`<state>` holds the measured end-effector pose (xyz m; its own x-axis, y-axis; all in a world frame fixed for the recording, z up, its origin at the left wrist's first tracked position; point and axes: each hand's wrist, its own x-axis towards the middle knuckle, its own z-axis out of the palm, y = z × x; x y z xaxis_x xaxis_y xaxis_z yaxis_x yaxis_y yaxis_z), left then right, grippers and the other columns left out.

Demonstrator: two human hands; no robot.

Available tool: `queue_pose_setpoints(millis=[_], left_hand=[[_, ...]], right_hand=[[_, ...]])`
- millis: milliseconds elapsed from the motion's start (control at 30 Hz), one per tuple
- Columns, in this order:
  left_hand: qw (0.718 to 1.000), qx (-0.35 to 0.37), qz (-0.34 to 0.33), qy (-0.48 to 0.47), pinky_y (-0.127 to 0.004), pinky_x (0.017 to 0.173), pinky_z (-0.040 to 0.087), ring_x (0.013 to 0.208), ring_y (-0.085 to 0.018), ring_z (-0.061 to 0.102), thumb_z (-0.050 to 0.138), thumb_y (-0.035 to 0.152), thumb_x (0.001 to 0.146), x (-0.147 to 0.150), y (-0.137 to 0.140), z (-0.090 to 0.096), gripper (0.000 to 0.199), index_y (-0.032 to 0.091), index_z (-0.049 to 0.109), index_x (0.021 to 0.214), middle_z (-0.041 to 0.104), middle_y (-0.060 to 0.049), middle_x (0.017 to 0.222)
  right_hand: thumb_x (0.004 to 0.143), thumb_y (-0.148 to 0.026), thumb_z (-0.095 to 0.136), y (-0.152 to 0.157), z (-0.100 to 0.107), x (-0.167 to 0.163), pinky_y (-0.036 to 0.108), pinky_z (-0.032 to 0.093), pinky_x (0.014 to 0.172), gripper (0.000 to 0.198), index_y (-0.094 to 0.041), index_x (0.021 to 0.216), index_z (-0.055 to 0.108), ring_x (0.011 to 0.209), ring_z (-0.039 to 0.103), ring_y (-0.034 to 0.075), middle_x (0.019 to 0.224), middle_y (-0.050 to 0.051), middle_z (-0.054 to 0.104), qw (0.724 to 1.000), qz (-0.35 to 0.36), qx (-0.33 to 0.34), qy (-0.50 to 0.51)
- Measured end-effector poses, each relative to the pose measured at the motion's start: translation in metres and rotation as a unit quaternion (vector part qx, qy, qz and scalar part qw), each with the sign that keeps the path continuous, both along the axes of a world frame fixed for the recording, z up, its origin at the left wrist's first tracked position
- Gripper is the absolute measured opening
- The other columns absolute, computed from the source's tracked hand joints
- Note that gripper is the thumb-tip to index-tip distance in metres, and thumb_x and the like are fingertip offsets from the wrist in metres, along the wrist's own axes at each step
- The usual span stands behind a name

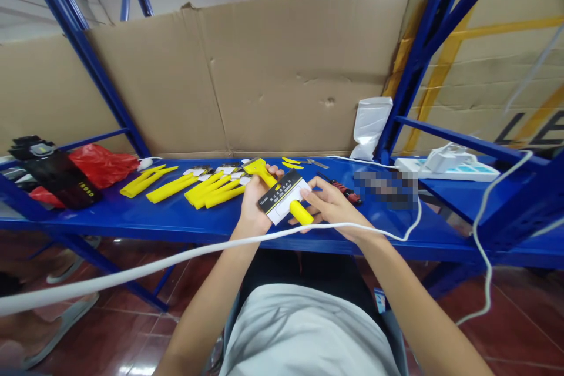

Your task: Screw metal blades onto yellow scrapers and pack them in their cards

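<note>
Above the front of the blue bench, I hold a yellow scraper [302, 213] with a black-and-white card [284, 197] across its middle. My left hand [255, 207] grips the card's left side and the scraper near its wide head. My right hand [330, 205] is closed on the card's right edge, thumb on top, beside the rounded handle end. To the left lie several more yellow scrapers [171, 188] in a row, some with cards. Behind my hands are small yellow pieces [291, 162] and a thin metal blade [316, 163]. A black-and-red tool [350, 194] lies right of my right hand.
A white cable [194, 254] crosses in front of my forearms. On the bench [132, 217] stand a black box [73, 179], a red plastic bag [103, 163] and a white power strip [476, 173]. Cardboard [286, 76] and blue posts [414, 70] bound the back. A person's sandalled foot [57, 329] shows lower left.
</note>
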<state>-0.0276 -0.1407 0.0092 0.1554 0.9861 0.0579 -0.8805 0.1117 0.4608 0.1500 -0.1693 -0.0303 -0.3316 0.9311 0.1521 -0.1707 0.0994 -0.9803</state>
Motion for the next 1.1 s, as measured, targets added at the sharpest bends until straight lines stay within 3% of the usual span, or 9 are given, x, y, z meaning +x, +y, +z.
queue_pose_setpoints(millis=[67, 233, 333, 467, 633, 800, 900, 1100], left_hand=[[0.999, 0.02, -0.008, 0.035, -0.033, 0.09, 0.064, 0.077, -0.016, 0.068, 0.064, 0.02, 0.105, -0.002, 0.0, 0.0, 0.007, 0.022, 0.069, 0.11, 0.062, 0.0, 0.084], [0.986, 0.066, -0.025, 0.15, -0.04, 0.088, 0.067, 0.093, -0.026, 0.078, 0.074, 0.036, 0.1, -0.011, 0.007, 0.002, 0.024, 0.018, 0.074, 0.117, 0.076, -0.01, 0.096], [0.974, 0.109, 0.02, 0.197, -0.039, 0.093, 0.066, 0.105, -0.028, 0.08, 0.075, 0.037, 0.097, -0.019, 0.011, 0.003, 0.027, 0.016, 0.077, 0.114, 0.082, -0.014, 0.106], [0.944, 0.184, 0.103, 0.252, -0.039, 0.097, 0.065, 0.118, -0.032, 0.08, 0.079, 0.033, 0.089, -0.03, 0.013, 0.004, 0.027, 0.014, 0.079, 0.107, 0.085, -0.018, 0.116], [0.906, 0.25, 0.097, 0.329, -0.04, 0.095, 0.066, 0.116, -0.034, 0.081, 0.089, 0.035, 0.084, -0.044, 0.01, 0.007, 0.033, 0.014, 0.082, 0.11, 0.085, -0.017, 0.124], [0.872, 0.283, 0.124, 0.38, -0.038, 0.1, 0.065, 0.113, -0.031, 0.083, 0.099, 0.037, 0.082, -0.052, 0.009, 0.004, 0.044, 0.016, 0.083, 0.117, 0.086, -0.014, 0.12], [0.875, 0.277, 0.136, 0.373, -0.041, 0.103, 0.065, 0.109, -0.031, 0.084, 0.102, 0.039, 0.08, -0.05, 0.011, 0.002, 0.048, 0.016, 0.082, 0.117, 0.087, -0.014, 0.114], [0.885, 0.277, 0.066, 0.367, -0.047, 0.101, 0.068, 0.11, -0.036, 0.085, 0.107, 0.043, 0.073, -0.045, 0.008, 0.003, 0.06, 0.016, 0.081, 0.12, 0.088, -0.018, 0.114]], right_hand=[[0.091, -0.07, 0.088, -0.003, 0.0, -0.003, 0.036, 0.07, 0.054, 0.056, -0.027, 0.109, 0.055, 0.076, 0.085, 0.025, 0.109, 0.003, 0.084, 0.999, 0.024, -0.015, 0.016], [0.091, -0.062, 0.092, -0.006, 0.003, -0.007, 0.029, 0.063, 0.056, 0.054, -0.027, 0.111, 0.057, 0.083, 0.084, 0.023, 0.105, 0.002, 0.082, 0.998, 0.027, -0.017, 0.056], [0.085, -0.054, 0.1, -0.001, 0.002, -0.006, 0.029, 0.064, 0.065, 0.057, -0.027, 0.115, 0.06, 0.092, 0.084, 0.023, 0.107, 0.003, 0.083, 0.999, 0.007, -0.002, 0.051], [0.085, -0.051, 0.1, 0.008, -0.006, -0.006, 0.032, 0.064, 0.07, 0.054, -0.026, 0.114, 0.062, 0.101, 0.084, 0.027, 0.11, 0.005, 0.084, 0.995, -0.05, 0.069, 0.051], [0.083, -0.051, 0.101, 0.014, -0.011, -0.01, 0.047, 0.068, 0.098, 0.055, -0.028, 0.112, 0.061, 0.109, 0.083, 0.029, 0.113, 0.005, 0.085, 0.986, -0.099, 0.117, 0.063], [0.077, -0.056, 0.103, 0.014, -0.009, -0.011, 0.051, 0.069, 0.101, 0.058, -0.027, 0.107, 0.063, 0.109, 0.083, 0.031, 0.115, 0.006, 0.084, 0.983, -0.124, 0.124, 0.049], [0.079, -0.057, 0.102, 0.013, -0.01, -0.012, 0.051, 0.069, 0.101, 0.059, -0.027, 0.112, 0.063, 0.106, 0.083, 0.03, 0.114, 0.006, 0.085, 0.99, -0.087, 0.107, 0.033], [0.081, -0.051, 0.102, 0.013, -0.016, -0.013, 0.046, 0.068, 0.1, 0.054, -0.027, 0.108, 0.062, 0.103, 0.082, 0.026, 0.11, 0.001, 0.081, 0.989, -0.049, 0.139, -0.015]])
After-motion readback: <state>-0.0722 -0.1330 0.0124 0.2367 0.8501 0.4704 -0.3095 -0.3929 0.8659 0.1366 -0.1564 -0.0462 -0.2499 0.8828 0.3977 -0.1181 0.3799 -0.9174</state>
